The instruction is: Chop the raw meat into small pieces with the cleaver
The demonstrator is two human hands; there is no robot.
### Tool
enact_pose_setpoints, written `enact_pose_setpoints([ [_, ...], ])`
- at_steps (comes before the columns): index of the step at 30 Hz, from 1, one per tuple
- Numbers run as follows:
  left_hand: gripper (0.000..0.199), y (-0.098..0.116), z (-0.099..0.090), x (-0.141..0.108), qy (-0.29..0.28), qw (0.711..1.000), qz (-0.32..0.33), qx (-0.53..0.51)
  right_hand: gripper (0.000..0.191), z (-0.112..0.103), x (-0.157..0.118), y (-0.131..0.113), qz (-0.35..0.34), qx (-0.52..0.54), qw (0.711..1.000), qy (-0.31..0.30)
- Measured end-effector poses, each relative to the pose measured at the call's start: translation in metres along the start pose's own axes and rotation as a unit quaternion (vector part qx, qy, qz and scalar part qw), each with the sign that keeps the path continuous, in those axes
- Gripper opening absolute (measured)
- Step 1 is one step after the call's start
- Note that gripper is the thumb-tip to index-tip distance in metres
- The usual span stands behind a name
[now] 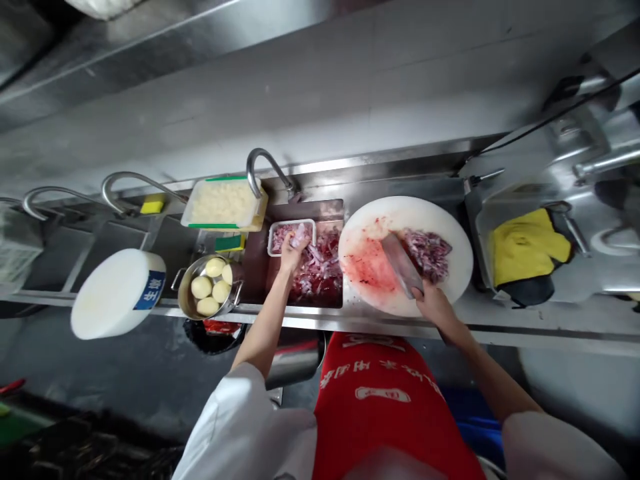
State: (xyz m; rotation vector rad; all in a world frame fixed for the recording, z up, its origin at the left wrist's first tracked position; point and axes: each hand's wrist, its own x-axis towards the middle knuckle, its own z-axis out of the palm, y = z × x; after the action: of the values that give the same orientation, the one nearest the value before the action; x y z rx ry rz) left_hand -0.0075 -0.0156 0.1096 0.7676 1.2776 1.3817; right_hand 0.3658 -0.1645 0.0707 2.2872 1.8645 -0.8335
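Right grip wrapped round a cleaver over the round white board, next to chopped purplish stuff; left grip clutching some pinkish bits at the white tray in the sink.

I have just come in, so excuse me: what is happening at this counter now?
A person in a red apron is working with sliced reddish-purple pieces. The right hand grips a cleaver, its blade beside a pile of the pieces on a round white board. The left hand holds some paler pieces at a white-rimmed container in the sink, where more pieces lie loose.
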Motion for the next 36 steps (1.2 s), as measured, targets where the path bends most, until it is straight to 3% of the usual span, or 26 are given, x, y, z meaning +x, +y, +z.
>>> enact_pose_setpoints([
  [4,0.034,-0.014,0.085,-0.019,-0.028,0.999,0.020,-0.032,0.033,-0.026,0.009,0.041,0.027,0.014,0.999,-0.024],
  [7,0.028,-0.043,0.118,-0.045,-0.081,0.993,0.042,0.072,0.033,-0.039,0.013,0.064,0.017,0.034,0.999,-0.025],
  [9,0.029,-0.060,0.117,-0.062,-0.157,0.967,0.032,0.197,0.031,-0.043,0.015,0.072,0.004,0.037,0.999,-0.030],
  [12,0.028,-0.063,0.095,-0.076,-0.240,0.918,-0.006,0.317,0.029,-0.044,0.016,0.075,-0.007,0.034,0.998,-0.050],
  [14,0.025,-0.056,0.085,-0.076,-0.201,0.917,0.000,0.345,0.029,-0.044,0.016,0.075,-0.009,0.033,0.998,-0.058],
  [16,0.025,-0.054,0.094,-0.072,-0.119,0.909,0.053,0.395,0.029,-0.043,0.017,0.074,-0.009,0.033,0.998,-0.061],
  [18,0.029,-0.066,0.123,-0.068,-0.086,0.859,0.117,0.492,0.029,-0.042,0.018,0.073,-0.011,0.037,0.997,-0.061],
  [21,0.040,-0.103,0.183,-0.071,-0.152,0.741,0.130,0.641,0.028,-0.043,0.018,0.071,-0.008,0.039,0.997,-0.061],
  [24,0.050,-0.132,0.221,-0.084,-0.119,0.681,0.115,0.714,0.030,-0.044,0.016,0.066,0.009,0.034,0.997,-0.066],
  [27,0.047,-0.137,0.219,-0.097,-0.138,0.666,0.095,0.727,0.033,-0.045,0.013,0.061,0.019,0.037,0.997,-0.065],
  [31,0.067,-0.126,0.183,-0.112,-0.155,0.677,0.086,0.715,0.038,-0.046,0.009,0.058,0.032,0.038,0.997,-0.057],
  [34,0.064,-0.125,0.160,-0.123,-0.151,0.686,0.095,0.705,0.033,-0.050,0.008,0.049,0.038,0.044,0.997,-0.052],
  [36,0.060,-0.129,0.147,-0.130,-0.158,0.710,0.106,0.678,0.031,-0.052,0.008,0.033,0.039,0.063,0.997,-0.024],
])
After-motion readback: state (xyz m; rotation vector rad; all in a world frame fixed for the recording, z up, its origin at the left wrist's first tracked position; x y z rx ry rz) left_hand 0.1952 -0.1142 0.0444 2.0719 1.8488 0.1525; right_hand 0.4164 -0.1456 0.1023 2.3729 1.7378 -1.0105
